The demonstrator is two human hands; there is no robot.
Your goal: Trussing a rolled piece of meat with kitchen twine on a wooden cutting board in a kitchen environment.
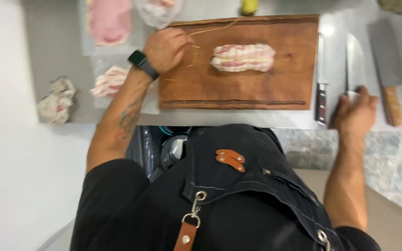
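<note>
A bacon-wrapped meat roll, tied with twine, lies on a wooden cutting board. My left hand, with a dark watch on its wrist, rests on the board's left end, left of the roll. Its fingers pinch a thin strand of twine that runs toward the board's far edge. My right hand is off the board's right side, closed around the handle of a wide-bladed knife lying on the steel counter.
A slim knife with a dark handle lies between the board and the wide blade. A cleaver with a wooden handle lies further right. Bacon slices and a crumpled paper towel sit left of the board. A meat pack lies at the back.
</note>
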